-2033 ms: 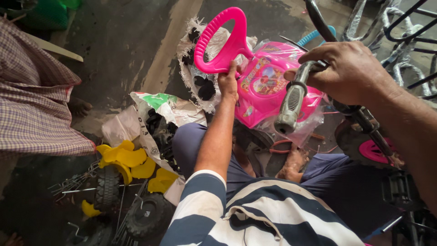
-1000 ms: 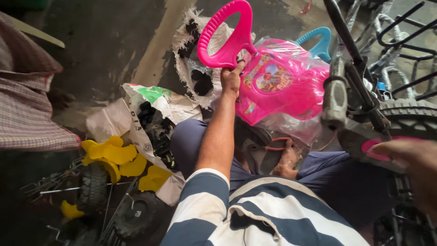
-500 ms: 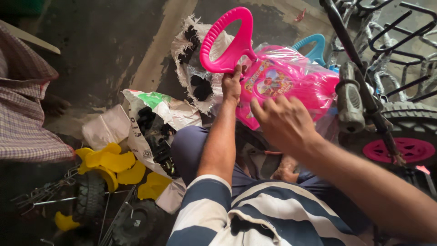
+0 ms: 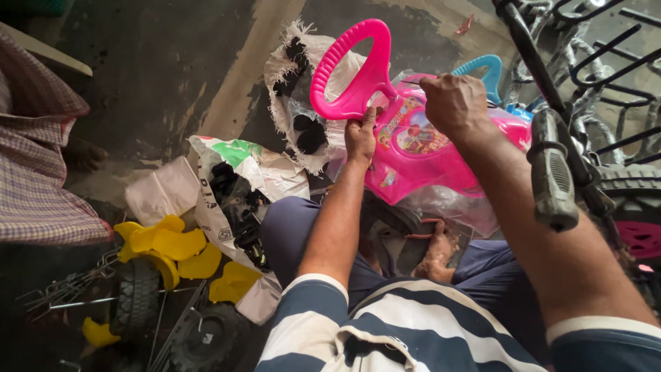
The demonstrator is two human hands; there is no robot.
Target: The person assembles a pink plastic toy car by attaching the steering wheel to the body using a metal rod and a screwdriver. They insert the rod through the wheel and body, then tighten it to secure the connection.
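Note:
A pink plastic ride-on toy car (image 4: pixel 427 162), partly wrapped in clear plastic, rests in front of my knees. Its pink steering wheel (image 4: pixel 351 65) stands up at the front. My left hand (image 4: pixel 360 134) grips the base of the steering wheel column. My right hand (image 4: pixel 451 102) is closed above the car's front, pinching a thin dark rod or tool that points at the column. A blue handle (image 4: pixel 482 67) shows behind the car.
A bicycle handlebar with a grey grip (image 4: pixel 553 176) and tyre (image 4: pixel 630 200) crowd the right. Woven sacks (image 4: pixel 237 179) hold black parts. Yellow plastic pieces (image 4: pixel 165 244), black toy wheels (image 4: pixel 138 296) and metal rods lie at lower left. Another person's checked garment (image 4: pixel 34 179) is at left.
My right hand left the bicycle grip, dropped out of sight, then came up to the toy car's front and closed on a thin rod. My left hand stayed on the steering column.

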